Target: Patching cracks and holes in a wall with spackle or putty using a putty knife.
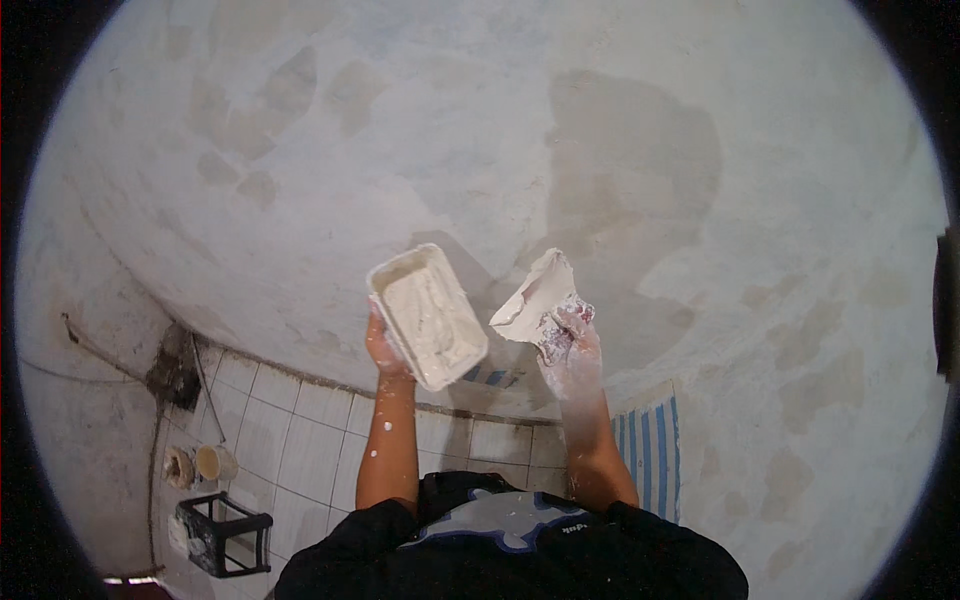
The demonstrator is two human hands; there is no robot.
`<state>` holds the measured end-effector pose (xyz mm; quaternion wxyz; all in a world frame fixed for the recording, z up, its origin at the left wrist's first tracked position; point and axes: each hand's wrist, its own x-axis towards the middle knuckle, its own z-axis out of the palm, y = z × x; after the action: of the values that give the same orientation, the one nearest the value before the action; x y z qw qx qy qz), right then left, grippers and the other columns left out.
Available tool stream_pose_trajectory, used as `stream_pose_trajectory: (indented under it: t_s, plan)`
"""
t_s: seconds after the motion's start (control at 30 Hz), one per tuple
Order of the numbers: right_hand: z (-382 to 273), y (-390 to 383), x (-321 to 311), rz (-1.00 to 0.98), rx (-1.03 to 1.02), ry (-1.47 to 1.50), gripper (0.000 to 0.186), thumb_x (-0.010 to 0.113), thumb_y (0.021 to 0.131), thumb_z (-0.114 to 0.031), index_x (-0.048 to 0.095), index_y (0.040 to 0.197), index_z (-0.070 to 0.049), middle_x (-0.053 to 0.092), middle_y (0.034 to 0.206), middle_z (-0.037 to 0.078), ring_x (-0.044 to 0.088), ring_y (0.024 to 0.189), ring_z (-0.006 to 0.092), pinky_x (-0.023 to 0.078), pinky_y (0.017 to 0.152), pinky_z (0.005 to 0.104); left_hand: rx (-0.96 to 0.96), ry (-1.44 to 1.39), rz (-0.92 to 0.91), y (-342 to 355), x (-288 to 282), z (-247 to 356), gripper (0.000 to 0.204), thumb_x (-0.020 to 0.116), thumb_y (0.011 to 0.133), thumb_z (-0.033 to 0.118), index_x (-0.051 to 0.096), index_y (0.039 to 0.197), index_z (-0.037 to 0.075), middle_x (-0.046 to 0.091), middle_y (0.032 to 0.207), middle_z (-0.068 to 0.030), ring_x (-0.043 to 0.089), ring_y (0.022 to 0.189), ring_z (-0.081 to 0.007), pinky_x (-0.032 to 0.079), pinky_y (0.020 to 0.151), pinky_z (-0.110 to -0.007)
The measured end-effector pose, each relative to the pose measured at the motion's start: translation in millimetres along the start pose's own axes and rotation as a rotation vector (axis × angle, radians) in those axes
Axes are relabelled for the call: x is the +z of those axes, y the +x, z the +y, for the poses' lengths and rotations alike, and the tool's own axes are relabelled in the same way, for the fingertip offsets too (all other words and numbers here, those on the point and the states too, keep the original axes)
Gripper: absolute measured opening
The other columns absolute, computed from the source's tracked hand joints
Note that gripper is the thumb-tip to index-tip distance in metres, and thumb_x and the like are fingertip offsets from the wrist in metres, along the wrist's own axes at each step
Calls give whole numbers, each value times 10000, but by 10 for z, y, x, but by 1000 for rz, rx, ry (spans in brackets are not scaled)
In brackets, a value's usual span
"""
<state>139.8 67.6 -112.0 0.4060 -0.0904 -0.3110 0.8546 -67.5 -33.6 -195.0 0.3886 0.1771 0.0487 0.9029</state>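
Observation:
My left hand [383, 343] is closed round the side of a white rectangular tub [400, 257], tilted in front of the wall. Creamy white putty [432, 318] coats the inside of the tub. To the right of it, my right hand [573, 358] grips a scraper [540, 292] thickly smeared with the same putty, which hides most of its blade and handle. The scraper and the tub are apart. White paste and dust cover my right fingers and wrist, and a few white drops dot my left forearm.
A pale wall [480, 130] with grey damp-looking patches fills the view ahead. At the lower left, on the tiled floor [310, 440], are a black stool [225, 535] and a beige bucket [215, 462]. A blue-and-white striped sheet [650, 450] lies at the right.

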Motion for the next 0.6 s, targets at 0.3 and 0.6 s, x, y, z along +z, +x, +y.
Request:
stream_pose_trajectory:
  t_s: [0.3,0.6]
  plan:
    - [128,117,-399,76,25,-97,358,532,883,-20,474,1235,15,599,1118,124,612,1016,239,520,875,365,281,171,148,-89,283,573,585,381,973,455,441,1327,-8,540,1270,-184,562,1122,-316,461,970,-433]
    - [417,166,-639,80,-226,-377,292,570,893,-22,548,1174,53,619,1082,133,610,980,210,502,852,332,324,356,260,-96,563,537,561,414,967,438,465,1300,-10,555,1245,-176,572,1100,-302,489,931,-411]
